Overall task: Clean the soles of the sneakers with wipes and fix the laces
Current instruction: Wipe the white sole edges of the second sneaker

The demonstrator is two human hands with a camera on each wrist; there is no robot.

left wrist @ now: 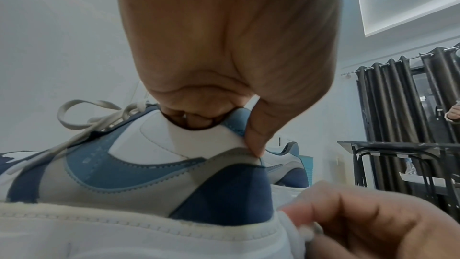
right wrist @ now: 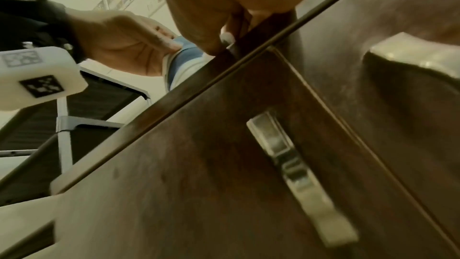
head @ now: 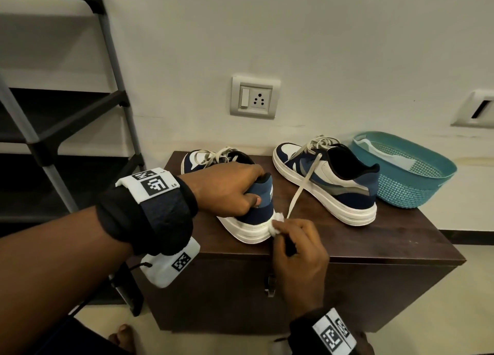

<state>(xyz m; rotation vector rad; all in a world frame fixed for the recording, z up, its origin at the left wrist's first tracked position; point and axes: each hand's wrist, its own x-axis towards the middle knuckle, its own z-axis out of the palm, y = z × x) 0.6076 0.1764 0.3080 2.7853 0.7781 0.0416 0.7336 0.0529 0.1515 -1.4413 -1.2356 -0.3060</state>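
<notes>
The left hand [head: 227, 187] is gripping the nearer sneaker [head: 248, 207] by its heel collar, fingers tucked down inside the opening and thumb pressing on the outside, and it is holding the shoe steady near the front edge of the dark wooden cabinet [head: 374, 248]. The right hand [head: 299, 248] is pinching a small white wipe [head: 276, 225] between curled fingertips and pressing it against the white sole at the heel. That sole is looking thick and firm, so it should be taking a good rub without giving way, while the padded collar is looking soft and squashy; the collar seems the sensible place to hold, with the weight staying on the cabinet top. The shoe is probably light enough to tip with one hand. The second sneaker [head: 328, 178] is standing toward the back right of the top, one loose lace [head: 304, 183] trailing down toward the wipe, and it could snag. At the right edge a teal plastic basket [head: 417, 191] is sitting, with something pale, perhaps a wipes packet [head: 387, 155], lying inside.
</notes>
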